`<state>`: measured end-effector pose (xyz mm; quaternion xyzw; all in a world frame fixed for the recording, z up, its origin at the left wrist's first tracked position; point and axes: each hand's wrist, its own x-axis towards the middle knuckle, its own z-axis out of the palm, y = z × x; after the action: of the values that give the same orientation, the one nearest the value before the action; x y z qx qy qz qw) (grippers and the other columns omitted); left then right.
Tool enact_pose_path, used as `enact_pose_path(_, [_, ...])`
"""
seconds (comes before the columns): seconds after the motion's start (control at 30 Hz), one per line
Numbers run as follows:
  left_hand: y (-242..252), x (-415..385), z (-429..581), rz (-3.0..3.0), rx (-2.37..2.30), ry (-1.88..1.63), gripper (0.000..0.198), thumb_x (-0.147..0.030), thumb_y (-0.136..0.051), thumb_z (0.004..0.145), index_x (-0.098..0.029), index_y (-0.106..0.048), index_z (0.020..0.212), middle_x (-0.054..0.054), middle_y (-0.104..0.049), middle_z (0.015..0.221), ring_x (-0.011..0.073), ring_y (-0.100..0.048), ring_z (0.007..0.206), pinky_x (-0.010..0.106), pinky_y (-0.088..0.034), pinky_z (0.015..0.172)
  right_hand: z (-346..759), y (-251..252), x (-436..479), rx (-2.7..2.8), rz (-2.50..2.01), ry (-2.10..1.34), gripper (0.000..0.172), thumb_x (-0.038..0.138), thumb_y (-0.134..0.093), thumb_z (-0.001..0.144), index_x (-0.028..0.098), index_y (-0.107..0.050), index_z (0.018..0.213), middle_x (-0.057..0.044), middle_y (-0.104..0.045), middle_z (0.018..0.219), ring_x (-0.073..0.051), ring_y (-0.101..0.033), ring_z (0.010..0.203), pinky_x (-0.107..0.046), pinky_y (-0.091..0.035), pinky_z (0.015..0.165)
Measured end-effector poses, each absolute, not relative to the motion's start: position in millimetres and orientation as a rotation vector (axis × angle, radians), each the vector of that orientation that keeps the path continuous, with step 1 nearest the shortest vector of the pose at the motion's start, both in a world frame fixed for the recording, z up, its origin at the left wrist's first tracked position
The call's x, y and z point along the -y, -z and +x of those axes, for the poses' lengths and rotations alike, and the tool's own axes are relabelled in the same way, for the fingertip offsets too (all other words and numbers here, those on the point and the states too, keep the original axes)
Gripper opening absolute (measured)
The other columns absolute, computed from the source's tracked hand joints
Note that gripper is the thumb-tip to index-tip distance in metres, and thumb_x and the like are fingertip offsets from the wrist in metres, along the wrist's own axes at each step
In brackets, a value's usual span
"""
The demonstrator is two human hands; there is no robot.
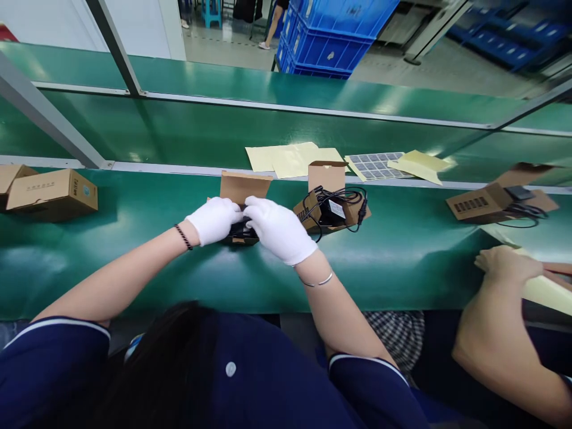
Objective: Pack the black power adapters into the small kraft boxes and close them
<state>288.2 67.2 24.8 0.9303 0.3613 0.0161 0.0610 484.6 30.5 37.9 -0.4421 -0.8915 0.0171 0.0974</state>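
Cardboard at far left: two closed brown cardboard boxes sit on the green bench, flaps down, contents hidden, well apart from the hands. Next, the left hand, in a white glove, is clenched vs. the left side of a small open brown cardboard box, prob. to stop it sliding on the smooth surface. Its rear flap stands upright, so the mouth is clear. Inside is a black part, mostly covered by both hands. The right hand, also gloved, lies over the box's right side w/ fingers curled down onto the black part. Whether that grip pinches it or only presses, can't tell: fingertips hidden. Just right, a second open brown cardboard box holds a black adapter w/ white label. Its coiled black cable spills over the rim, i.e. not tucked in. Behind, along the bench's far edge, pale yellow paper sheets, a grey gridded sticker sheet and more folded yellow sheets lie flat, near the boxes. Far right, a third open brown cardboard box has a dark block and a thin black lead trailing out of it. At bottom right a co-worker's bare hand rests on a cream sheet.
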Motion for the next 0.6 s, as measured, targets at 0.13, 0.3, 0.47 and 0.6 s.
enact_pose_path(0.13, [-8.3,-44.8,245.7,2.562,-1.371,-0.967,0.027,-0.022,-0.051,0.1,-0.022,-0.075,0.113,0.007,-0.076,0.119,0.0254,-0.07,0.112,0.042,-0.056,0.099,462.3,-31.3,-29.9,2.857,-1.33,-0.022,0.03,0.014,-0.041,0.104,0.018,-0.067,0.119,-0.014,-0.069,0.126,-0.025,-0.065,0.11,-0.032,-0.052,0.076])
enact_pose_path(0.3, [49.3,-12.0,231.6,2.161,-1.367,-1.277,0.053,-0.042,-0.043,0.108,-0.022,-0.045,0.157,0.014,-0.062,0.15,0.026,-0.066,0.131,0.043,-0.057,0.11,449.7,-36.6,-32.9,2.87,-1.6,-0.227,0.029,0.013,-0.045,0.101,0.017,-0.063,0.123,-0.017,-0.064,0.135,-0.026,-0.071,0.102,-0.033,-0.053,0.073])
enact_pose_path(0.47, [61.6,-25.5,252.2,2.663,-0.926,-0.993,0.057,-0.047,-0.051,0.104,-0.021,-0.047,0.156,0.015,-0.057,0.155,0.0344,-0.046,0.151,0.058,-0.041,0.125,462.3,-43.2,-39.2,2.807,-1.485,-0.562,0.043,0.011,-0.046,0.098,0.011,-0.052,0.141,-0.018,-0.073,0.122,-0.028,-0.074,0.099,-0.036,-0.055,0.08])
enact_pose_path(0.6, [44.6,-38.7,261.4,2.792,-0.839,-0.902,0.043,-0.042,-0.053,0.104,-0.018,-0.06,0.139,0.016,-0.067,0.138,0.0329,-0.056,0.139,0.057,-0.048,0.117,494.6,-37.1,-39.1,2.313,-1.43,-0.502,0.041,0.017,-0.043,0.099,0.022,-0.061,0.136,-0.01,-0.074,0.128,-0.025,-0.071,0.11,-0.041,-0.057,0.096])
